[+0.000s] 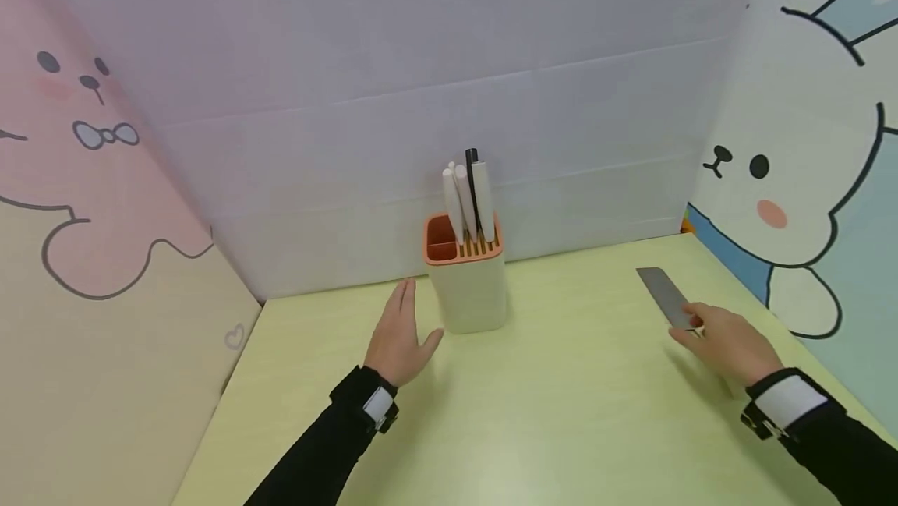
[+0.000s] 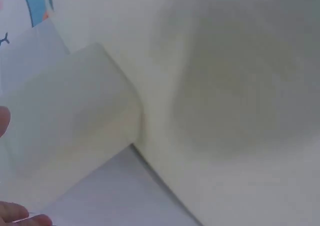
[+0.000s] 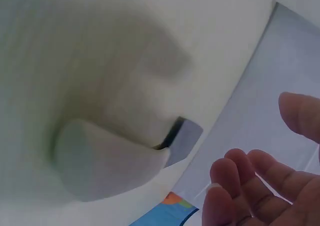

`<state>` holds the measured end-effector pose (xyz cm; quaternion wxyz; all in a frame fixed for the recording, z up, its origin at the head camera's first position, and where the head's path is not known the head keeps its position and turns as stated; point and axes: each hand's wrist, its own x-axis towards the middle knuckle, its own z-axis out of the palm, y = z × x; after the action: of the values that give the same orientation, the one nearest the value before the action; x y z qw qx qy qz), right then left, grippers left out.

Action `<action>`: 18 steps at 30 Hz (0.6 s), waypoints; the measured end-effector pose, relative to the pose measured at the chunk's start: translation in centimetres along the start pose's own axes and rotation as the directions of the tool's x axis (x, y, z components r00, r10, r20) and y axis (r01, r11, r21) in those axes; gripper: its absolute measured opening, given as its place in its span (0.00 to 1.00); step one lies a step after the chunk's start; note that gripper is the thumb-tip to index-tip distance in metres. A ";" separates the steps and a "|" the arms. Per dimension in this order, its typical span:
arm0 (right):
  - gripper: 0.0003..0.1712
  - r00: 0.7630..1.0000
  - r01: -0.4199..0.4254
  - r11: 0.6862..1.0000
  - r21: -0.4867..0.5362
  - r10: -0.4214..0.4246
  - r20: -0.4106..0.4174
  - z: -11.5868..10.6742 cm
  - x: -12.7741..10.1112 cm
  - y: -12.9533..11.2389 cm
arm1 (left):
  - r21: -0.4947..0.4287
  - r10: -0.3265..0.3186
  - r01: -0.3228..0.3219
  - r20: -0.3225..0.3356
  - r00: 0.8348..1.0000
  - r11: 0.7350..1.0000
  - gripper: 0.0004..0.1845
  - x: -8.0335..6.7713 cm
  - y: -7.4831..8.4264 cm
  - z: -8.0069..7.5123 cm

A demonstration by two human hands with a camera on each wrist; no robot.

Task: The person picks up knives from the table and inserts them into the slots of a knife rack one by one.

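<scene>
A cream knife block [image 1: 468,295] with an orange slotted top stands against the back wall. My left hand [image 1: 398,338] is beside its left side, fingers straight and thumb spread. In the left wrist view its fingertips [image 2: 25,220] and thumb show at the edge, close to the block's wall [image 2: 75,105]. At the right lies a cleaver [image 1: 662,295] with a broad grey blade. Above it hovers my right hand [image 1: 733,344], covering most of the handle in the head view. The right wrist view shows the pale handle [image 3: 110,161] apart from the loosely bent fingers [image 3: 227,181].
Several white handles [image 1: 463,198] and a black one [image 1: 472,157] stick up from the block. The pale yellow table [image 1: 554,412] meets a white back wall [image 1: 337,171]. Printed cartoon panels [image 1: 105,202] rise along both sides.
</scene>
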<state>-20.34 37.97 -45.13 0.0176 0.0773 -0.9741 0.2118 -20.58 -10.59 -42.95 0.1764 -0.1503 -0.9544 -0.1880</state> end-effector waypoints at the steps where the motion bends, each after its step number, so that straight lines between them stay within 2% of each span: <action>1: 0.42 1.000 -0.011 1.000 -0.017 0.011 0.017 0.2 -0.4 0.5 | 0.016 0.013 -0.014 0.016 1.000 1.000 0.46 -1.2 -0.5 0.1; 5: 0.42 0.998 -0.042 0.996 -0.081 0.045 0.034 0.7 -1.2 1.7 | 0.076 0.040 -0.050 0.128 0.991 0.996 0.40 -5.6 -2.1 0.3; 7: 0.44 0.998 -0.060 0.992 -0.115 0.062 0.022 0.8 -1.4 2.1 | 0.094 0.022 -0.043 0.205 0.979 0.995 0.37 -7.3 -2.7 0.4; 9: 0.44 0.997 -0.082 0.987 -0.141 0.083 0.002 1.0 -1.5 2.4 | 0.090 -0.015 -0.011 0.283 0.959 0.996 0.34 -8.6 -3.0 0.4; 12: 0.45 0.992 -0.128 0.977 -0.169 0.127 -0.016 1.3 -1.6 2.9 | 0.087 -0.053 0.022 0.380 0.924 0.996 0.31 -9.8 -3.2 0.5; 14: 0.45 0.989 -0.147 0.975 -0.165 0.148 -0.010 1.4 -1.6 3.3 | 0.075 -0.058 0.029 0.421 0.905 0.997 0.30 -10.3 -3.3 0.6; 16: 0.45 0.987 -0.153 0.977 -0.149 0.158 0.022 1.4 -1.7 3.9 | 0.068 -0.055 0.028 0.443 0.895 0.997 0.30 -10.8 -3.3 0.7; 18: 0.43 0.986 -0.150 0.981 -0.126 0.158 0.059 1.3 -1.8 4.3 | 0.066 -0.057 0.031 0.444 0.894 0.997 0.30 -11.2 -3.2 0.8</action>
<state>-19.29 41.57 -48.21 -0.0277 0.0078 -0.9882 0.1504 -11.96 -15.60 -48.99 -0.0467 -0.1627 -0.9776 -0.1254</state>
